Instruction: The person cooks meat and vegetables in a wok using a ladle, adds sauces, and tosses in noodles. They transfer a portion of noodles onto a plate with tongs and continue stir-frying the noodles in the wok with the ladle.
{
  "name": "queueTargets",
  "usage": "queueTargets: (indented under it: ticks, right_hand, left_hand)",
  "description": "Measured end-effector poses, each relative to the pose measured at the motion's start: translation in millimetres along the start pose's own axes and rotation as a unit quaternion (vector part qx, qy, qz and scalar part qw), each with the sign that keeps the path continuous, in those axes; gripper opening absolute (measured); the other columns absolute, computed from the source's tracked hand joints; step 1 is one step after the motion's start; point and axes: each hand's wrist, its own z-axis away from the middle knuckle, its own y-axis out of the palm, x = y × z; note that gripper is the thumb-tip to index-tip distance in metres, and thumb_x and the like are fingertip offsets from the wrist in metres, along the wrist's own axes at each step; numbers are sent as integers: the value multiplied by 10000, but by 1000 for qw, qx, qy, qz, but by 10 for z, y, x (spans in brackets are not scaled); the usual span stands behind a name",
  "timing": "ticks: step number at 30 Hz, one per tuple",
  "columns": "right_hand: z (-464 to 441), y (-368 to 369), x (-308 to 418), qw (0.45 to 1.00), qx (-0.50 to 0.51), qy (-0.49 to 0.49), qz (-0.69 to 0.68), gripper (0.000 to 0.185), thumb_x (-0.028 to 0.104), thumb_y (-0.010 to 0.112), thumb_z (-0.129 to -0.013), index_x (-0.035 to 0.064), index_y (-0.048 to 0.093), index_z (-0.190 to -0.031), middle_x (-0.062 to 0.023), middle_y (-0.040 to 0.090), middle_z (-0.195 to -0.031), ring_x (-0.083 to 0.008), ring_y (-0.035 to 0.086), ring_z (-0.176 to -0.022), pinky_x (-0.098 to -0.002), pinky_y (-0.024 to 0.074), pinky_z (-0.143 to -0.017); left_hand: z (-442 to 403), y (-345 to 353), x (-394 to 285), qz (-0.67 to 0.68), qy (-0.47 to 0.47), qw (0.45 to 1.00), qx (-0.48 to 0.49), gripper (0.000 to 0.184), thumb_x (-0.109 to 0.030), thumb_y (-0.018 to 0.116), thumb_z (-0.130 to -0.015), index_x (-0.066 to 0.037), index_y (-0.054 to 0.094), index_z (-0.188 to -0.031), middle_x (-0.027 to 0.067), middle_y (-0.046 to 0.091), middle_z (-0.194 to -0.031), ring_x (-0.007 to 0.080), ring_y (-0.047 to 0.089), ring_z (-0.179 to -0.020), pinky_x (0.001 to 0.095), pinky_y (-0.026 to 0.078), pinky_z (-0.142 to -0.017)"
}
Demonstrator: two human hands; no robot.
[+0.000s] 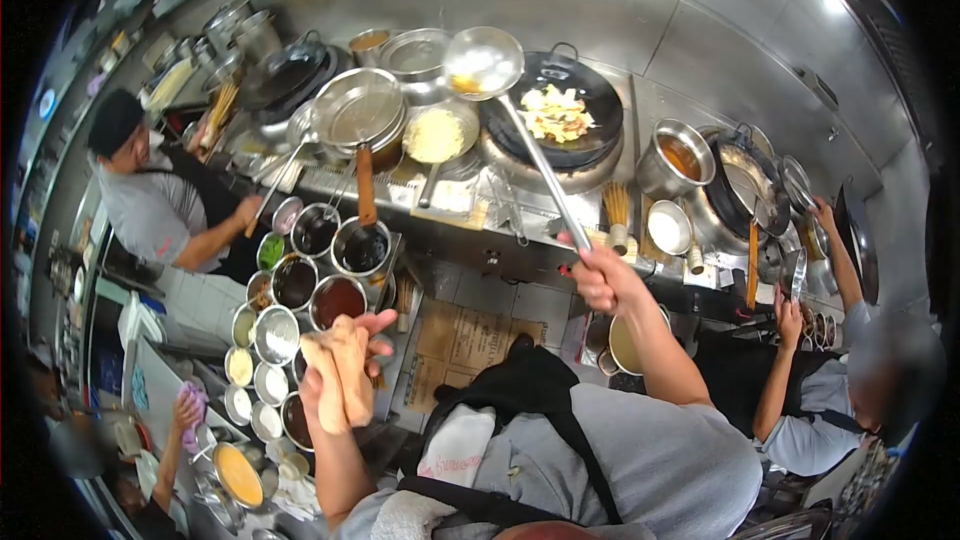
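From view centre: right hand (608, 278), between 3 and 4 o'clock, fingers closed round the ladle (535, 157), its bowl at 12. Left hand (377, 328), 7 to 8, half curled, holding a folded cloth (342, 368). Wok (603, 122) with food (553, 114), 1 o'clock.

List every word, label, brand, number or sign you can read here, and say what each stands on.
Nothing reads reliably.
Cardboard underfoot: print, too blurred.
White chest cloth: red lettering, too blurred.
Grey shirt at picture left: red mark, too small.
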Motion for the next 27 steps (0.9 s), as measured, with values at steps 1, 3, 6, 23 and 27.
queueTargets:
  ticks: [1,3,6,23,27]
  right_hand:
    - [-74,-1,217,987,-95,-41,123,369,197,498,-979,119,480,-1340,46,414,-598,-27,383,-407,-182,312,-303]
    - [-332,-298,544,851,-224,-140,455,438,184,567,-917,86,482,-1335,-31,515,-616,-137,485,-431,-306,422,-369]
    - [-566,-899,810,631,-315,-291,646,537,164,599,-857,61,434,-1358,-225,634,-767,-426,624,-696,-494,491,-667]
    - [1408,-1361,-3758,705,-667,-116,212,225,159,617,-880,18,602,-1055,-41,463,-697,-90,440,-638,-248,396,-578]
    - [1263,-1177,-3929,645,-722,-85,235,247,170,608,-885,12,585,-1074,-72,524,-673,-125,519,-605,-285,441,-573]
  left_hand:
    - [-170,-85,91,23,-24,998,47,1002,-658,669,-738,36,365,-1394,351,254,-1473,302,569,-1116,335,483,-832]
    - [-579,-164,297,100,-130,981,99,951,-672,612,-777,26,383,-1380,380,232,-1468,357,541,-1174,398,486,-879]
    - [-1090,76,713,158,-210,954,143,859,-650,586,-807,28,430,-1311,415,263,-1427,430,555,-1141,475,518,-879]
    - [-2541,600,2029,100,-448,863,213,821,-342,831,-659,-3,429,-1289,196,613,-1056,259,635,-787,393,570,-696]
    - [-2663,672,2009,72,-496,825,259,789,-352,820,-678,-26,435,-1285,201,623,-1023,256,637,-771,363,567,-654]
